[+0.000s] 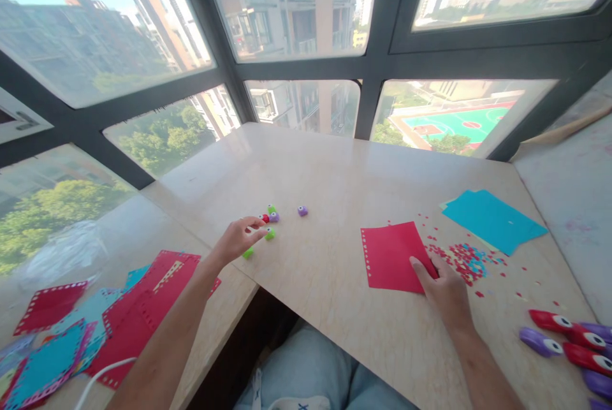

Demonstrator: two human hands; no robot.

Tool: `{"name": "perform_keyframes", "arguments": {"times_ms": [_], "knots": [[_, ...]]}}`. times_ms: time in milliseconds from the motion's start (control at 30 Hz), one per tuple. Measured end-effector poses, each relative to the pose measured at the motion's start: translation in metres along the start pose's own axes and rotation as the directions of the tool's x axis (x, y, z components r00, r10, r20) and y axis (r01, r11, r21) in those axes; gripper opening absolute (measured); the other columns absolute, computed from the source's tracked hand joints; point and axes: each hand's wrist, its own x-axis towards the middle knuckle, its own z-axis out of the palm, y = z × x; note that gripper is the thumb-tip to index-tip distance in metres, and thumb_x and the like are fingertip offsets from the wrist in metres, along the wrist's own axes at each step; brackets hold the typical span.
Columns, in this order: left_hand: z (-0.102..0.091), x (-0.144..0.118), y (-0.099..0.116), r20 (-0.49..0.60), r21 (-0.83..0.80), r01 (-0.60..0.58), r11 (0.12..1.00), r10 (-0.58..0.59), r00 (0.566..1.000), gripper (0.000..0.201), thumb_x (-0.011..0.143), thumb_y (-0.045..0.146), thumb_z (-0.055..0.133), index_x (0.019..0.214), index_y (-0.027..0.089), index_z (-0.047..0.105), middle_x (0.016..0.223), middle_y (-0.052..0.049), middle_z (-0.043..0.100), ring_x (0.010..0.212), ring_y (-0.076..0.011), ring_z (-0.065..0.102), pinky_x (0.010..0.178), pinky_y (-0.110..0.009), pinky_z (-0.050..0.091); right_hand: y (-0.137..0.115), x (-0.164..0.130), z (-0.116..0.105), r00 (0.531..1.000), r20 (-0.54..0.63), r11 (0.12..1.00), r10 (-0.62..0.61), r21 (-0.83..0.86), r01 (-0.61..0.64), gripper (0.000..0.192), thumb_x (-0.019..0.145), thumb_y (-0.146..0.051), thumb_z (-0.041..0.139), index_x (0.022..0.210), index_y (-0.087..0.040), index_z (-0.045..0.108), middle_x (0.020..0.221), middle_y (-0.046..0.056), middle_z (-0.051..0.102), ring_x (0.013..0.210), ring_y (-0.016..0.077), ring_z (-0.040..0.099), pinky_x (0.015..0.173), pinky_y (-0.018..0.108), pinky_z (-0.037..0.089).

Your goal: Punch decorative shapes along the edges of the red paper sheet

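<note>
My left hand (239,239) reaches out over the beige table (335,180) with its fingers curled around a small punch; fingertips touch the cluster of small green, red and purple paper punches (270,219). One green punch (247,252) lies just under the hand. A lone purple punch (302,210) sits a little to the right. My right hand (442,285) presses on the near right corner of a red paper sheet (392,256) whose left edge is punched with holes.
Red and blue paper confetti (463,260) is scattered right of the red sheet, with teal sheets (492,220) beyond. Larger red and purple punches (574,343) lie at the far right. Punched red and teal sheets (95,321) pile on the left ledge. Windows surround the table.
</note>
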Motion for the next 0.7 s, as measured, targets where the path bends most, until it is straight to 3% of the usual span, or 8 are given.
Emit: {"name": "perform_keyframes", "arguments": {"times_ms": [200, 367, 467, 700], "knots": [[0.026, 0.006, -0.012, -0.008, 0.051, -0.094, 0.994, 0.094, 0.996, 0.032, 0.082, 0.044, 0.061, 0.101, 0.019, 0.069, 0.108, -0.008, 0.071, 0.098, -0.0223, 0.066, 0.084, -0.034, 0.053, -0.004, 0.000, -0.003, 1.000, 0.003, 1.000, -0.009, 0.011, 0.009, 0.050, 0.076, -0.064, 0.052, 0.086, -0.017, 0.064, 0.087, 0.015, 0.069, 0.078, 0.0298, 0.064, 0.071, 0.039, 0.049], [0.050, 0.000, -0.020, -0.096, 0.172, -0.081, 0.982, 0.098, 0.991, 0.030, 0.083, 0.034, 0.059, 0.108, 0.019, 0.066, 0.110, -0.009, 0.070, 0.104, -0.0249, 0.063, 0.093, -0.039, 0.051, -0.003, 0.000, -0.002, 1.000, -0.009, 1.000, -0.015, 0.020, 0.015, 0.053, 0.075, -0.065, 0.051, 0.088, -0.016, 0.065, 0.090, 0.016, 0.069, 0.082, 0.0309, 0.065, 0.072, 0.039, 0.050], [0.055, -0.003, -0.020, -0.130, 0.230, -0.056, 0.972, 0.088, 0.988, 0.029, 0.085, 0.033, 0.058, 0.110, 0.021, 0.066, 0.111, -0.008, 0.069, 0.107, -0.0250, 0.062, 0.094, -0.039, 0.051, -0.003, 0.000, -0.002, 1.000, 0.001, 1.000, -0.009, 0.004, 0.009, 0.050, 0.076, -0.066, 0.052, 0.083, -0.017, 0.064, 0.086, 0.015, 0.069, 0.078, 0.0301, 0.064, 0.068, 0.037, 0.049], [0.057, -0.005, -0.019, -0.140, 0.216, -0.041, 0.975, 0.073, 0.987, 0.032, 0.085, 0.036, 0.058, 0.112, 0.021, 0.066, 0.110, -0.008, 0.068, 0.091, -0.0207, 0.064, 0.086, -0.034, 0.052, -0.002, 0.000, -0.001, 1.000, -0.012, 1.000, -0.023, 0.010, 0.023, 0.052, 0.076, -0.067, 0.052, 0.086, -0.017, 0.066, 0.085, 0.014, 0.070, 0.076, 0.0288, 0.064, 0.069, 0.038, 0.049]]}}
